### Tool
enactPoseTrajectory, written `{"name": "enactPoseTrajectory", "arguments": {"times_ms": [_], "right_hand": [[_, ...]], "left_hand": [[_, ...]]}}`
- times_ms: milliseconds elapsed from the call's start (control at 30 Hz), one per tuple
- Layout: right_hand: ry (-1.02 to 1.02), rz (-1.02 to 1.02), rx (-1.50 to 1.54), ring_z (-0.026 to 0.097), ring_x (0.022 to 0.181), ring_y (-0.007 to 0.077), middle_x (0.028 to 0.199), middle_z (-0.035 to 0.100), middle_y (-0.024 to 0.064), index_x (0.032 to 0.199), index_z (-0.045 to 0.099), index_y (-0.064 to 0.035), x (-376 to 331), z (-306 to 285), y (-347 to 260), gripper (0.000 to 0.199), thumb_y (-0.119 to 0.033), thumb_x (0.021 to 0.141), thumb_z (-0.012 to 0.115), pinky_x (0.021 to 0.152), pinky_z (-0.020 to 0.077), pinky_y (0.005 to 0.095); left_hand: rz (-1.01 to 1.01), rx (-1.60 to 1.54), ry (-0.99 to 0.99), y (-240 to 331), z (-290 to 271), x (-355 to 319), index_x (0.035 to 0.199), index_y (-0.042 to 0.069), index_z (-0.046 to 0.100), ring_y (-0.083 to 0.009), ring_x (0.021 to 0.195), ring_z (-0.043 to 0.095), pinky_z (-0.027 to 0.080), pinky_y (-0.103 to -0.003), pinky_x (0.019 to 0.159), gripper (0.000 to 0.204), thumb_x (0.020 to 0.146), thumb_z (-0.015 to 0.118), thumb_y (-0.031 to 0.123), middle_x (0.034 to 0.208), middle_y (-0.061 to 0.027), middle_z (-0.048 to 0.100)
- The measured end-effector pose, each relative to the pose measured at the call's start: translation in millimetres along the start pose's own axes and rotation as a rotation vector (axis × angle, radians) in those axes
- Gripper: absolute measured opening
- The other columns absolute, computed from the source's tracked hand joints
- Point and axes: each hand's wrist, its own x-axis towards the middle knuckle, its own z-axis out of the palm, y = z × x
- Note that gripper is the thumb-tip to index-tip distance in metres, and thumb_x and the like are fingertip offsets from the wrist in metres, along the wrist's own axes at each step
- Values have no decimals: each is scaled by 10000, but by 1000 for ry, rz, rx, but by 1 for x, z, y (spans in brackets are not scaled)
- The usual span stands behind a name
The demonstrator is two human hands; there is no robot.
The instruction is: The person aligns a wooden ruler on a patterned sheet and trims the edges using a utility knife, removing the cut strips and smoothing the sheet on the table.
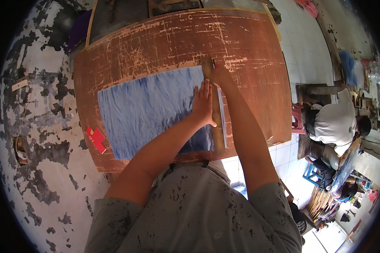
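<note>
A blue-and-white streaked sheet (152, 105) lies flat on the worn red-brown table. Along its right side runs a long brown straightedge (218, 133), and a narrow strip of the sheet shows beyond it. My left hand (204, 104) presses on the straightedge and the sheet's edge, fingers stretched out and thumb apart. Close to the straightedge's far end, my right hand (220, 77) is closed round a slim tool (215, 64) with a red and dark part showing. Its kind is too small to make out, and the fingers mostly cover it.
The table (257, 84) is covered in scratches and cut lines. A red card-like piece (96, 139) lies left of the sheet. A peeling wall (42, 147) stands close on the left. At the right, a person in a light shirt (335, 118) bends over near a blue stool (311, 175).
</note>
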Motion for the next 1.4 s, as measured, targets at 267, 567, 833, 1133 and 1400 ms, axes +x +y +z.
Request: {"name": "enactPoseTrajectory", "arguments": {"times_ms": [267,567,833,1133,1400], "right_hand": [[-91,-57,-196,731,1017,444,1031,727,326,1190,659,88,2,30,51,446,-280,938,635,823,595,495],[-121,182,221,661,1037,562,1040,678,396,1241,580,61,-184,65,52,443,-325,1054,468,895,527,594],[-336,466,208,673,1030,546,1023,693,375,1260,495,12,-326,89,63,366,-272,1091,339,891,520,628],[-263,485,239,689,949,543,962,691,386,1131,553,56,-339,90,60,335,-259,1072,455,833,543,603],[-126,339,169,673,893,565,913,671,385,1173,559,32,-348,66,84,325,-259,1086,445,718,528,654]], "left_hand": [[42,-30,61,11,-4,2,1617,-134,99,-471,1597,15,101,-616,1268,1584,573,839,800,1697,-356,-17],[17,-52,25,3,3,4,1618,-128,114,-476,1597,-5,84,-620,1269,1563,579,864,766,1696,-357,-22],[9,-56,15,-1,2,6,1618,-136,85,-463,1601,-26,80,-617,1271,1597,571,849,796,1699,-353,-32],[16,-39,29,0,8,3,1618,-138,41,-467,1599,-43,69,-634,1266,1641,555,839,825,1699,-353,-42],[35,-43,-8,3,9,-2,1639,-96,64,-475,1596,-60,65,-645,1256,1602,577,824,832,1703,-343,-63]]}}
